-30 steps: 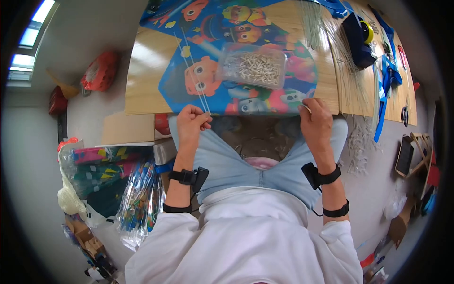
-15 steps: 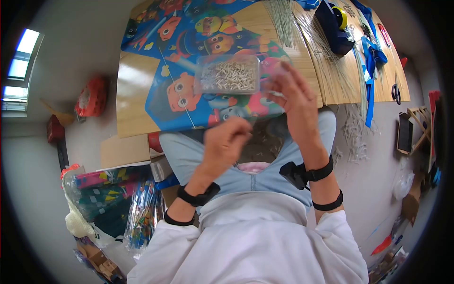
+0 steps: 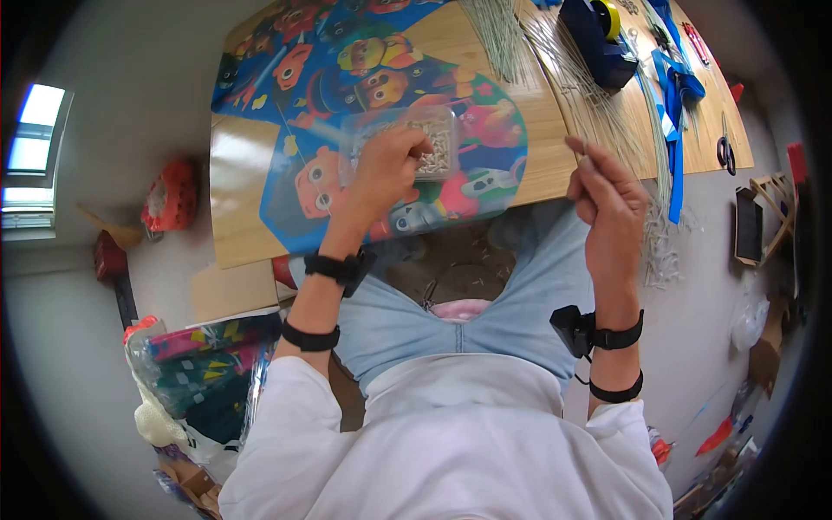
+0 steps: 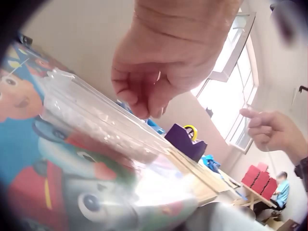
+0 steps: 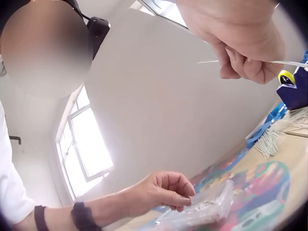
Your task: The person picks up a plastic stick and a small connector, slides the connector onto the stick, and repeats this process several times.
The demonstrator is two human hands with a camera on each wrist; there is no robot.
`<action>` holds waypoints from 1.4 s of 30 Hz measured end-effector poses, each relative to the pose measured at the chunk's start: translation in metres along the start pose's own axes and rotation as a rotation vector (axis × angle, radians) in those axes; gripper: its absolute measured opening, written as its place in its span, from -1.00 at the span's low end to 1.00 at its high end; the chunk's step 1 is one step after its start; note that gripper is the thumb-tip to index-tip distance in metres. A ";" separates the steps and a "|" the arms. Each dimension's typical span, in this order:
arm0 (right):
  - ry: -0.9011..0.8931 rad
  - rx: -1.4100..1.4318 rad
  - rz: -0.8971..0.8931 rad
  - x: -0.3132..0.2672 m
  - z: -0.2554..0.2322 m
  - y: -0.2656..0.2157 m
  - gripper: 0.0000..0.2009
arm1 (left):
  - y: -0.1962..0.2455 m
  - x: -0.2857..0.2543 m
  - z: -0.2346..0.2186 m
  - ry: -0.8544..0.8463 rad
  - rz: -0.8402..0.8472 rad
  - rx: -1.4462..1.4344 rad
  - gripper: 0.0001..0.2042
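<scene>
My left hand (image 3: 387, 169) is over a clear plastic box (image 3: 452, 165) of small white pieces (image 3: 440, 149). Its fingers are curled, with thumb and fingertips close together; in the left wrist view the fingertips hang just above the box's rim, and no piece shows between them. To the right of the box, my right hand (image 3: 614, 201) is raised near the table's front edge. It grips a thin white stick (image 5: 288, 63), which sticks out on both sides of the curled fingers in the right wrist view.
A glossy cartoon-printed sheet (image 3: 494, 117) lies under the box. Further right are bundles of thin sticks (image 3: 498, 43), a dark blue tape dispenser (image 3: 598, 52), blue ribbon (image 3: 678, 169) and scissors (image 3: 725, 154). Another person (image 4: 283, 188) sits in the background.
My left hand has left the thin sticks at the table's front edge and moved to the box. My right hand came inward toward the box, then drew back to the right.
</scene>
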State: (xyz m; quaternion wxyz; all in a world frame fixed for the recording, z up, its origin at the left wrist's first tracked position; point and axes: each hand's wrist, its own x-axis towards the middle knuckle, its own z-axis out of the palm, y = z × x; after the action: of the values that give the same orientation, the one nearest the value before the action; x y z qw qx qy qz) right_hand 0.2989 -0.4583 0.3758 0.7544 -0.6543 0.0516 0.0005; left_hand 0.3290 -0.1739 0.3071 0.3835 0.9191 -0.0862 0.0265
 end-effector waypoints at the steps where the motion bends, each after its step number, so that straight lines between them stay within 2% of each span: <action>1: -0.014 -0.013 0.025 -0.003 0.000 0.005 -0.75 | -0.007 0.006 0.004 -0.031 0.026 0.010 -0.84; 3: -0.044 -0.013 0.044 -0.008 -0.002 0.014 -0.76 | -0.019 0.015 0.012 -0.093 0.078 0.028 -0.83; 6: -0.057 -0.034 0.092 -0.016 -0.004 0.014 -0.77 | -0.026 0.020 0.020 -0.086 0.125 0.044 -0.83; 9: -0.082 -0.042 0.107 -0.017 -0.008 0.020 -0.77 | -0.022 0.021 0.018 -0.104 0.003 -0.022 -0.84; 12: -0.090 -0.034 0.105 -0.021 -0.004 0.018 -0.77 | -0.025 0.018 0.012 0.037 -0.046 -0.033 -0.90; 15: -0.142 -0.154 0.054 -0.026 -0.001 0.017 -0.77 | -0.023 0.014 -0.007 0.132 -0.282 -0.559 -0.94; 18: -0.178 -0.205 0.039 -0.036 0.005 0.022 -0.77 | -0.007 -0.004 -0.025 0.124 -0.383 -0.904 -0.91; 21: -0.234 -0.240 -0.005 -0.044 0.009 0.031 -0.78 | 0.003 -0.027 -0.029 0.127 -0.368 -1.110 -0.85; 29: -0.316 -0.486 -0.150 -0.067 0.011 0.022 -0.82 | 0.022 -0.066 -0.037 0.197 -0.331 -1.199 -0.82; 35: -0.340 -0.527 -0.250 -0.075 0.015 0.022 -0.84 | 0.022 -0.075 -0.034 0.218 -0.300 -1.205 -0.84; 42: -0.341 -0.561 -0.263 -0.075 0.019 0.021 -0.85 | 0.024 -0.079 -0.035 0.208 -0.304 -1.194 -0.84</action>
State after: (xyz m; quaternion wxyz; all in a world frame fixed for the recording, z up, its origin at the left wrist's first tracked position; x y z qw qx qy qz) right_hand 0.2245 -0.4314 0.3636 0.5365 -0.8278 -0.1620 0.0265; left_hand 0.2474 -0.1550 0.3391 0.8369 0.5409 0.0832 0.0082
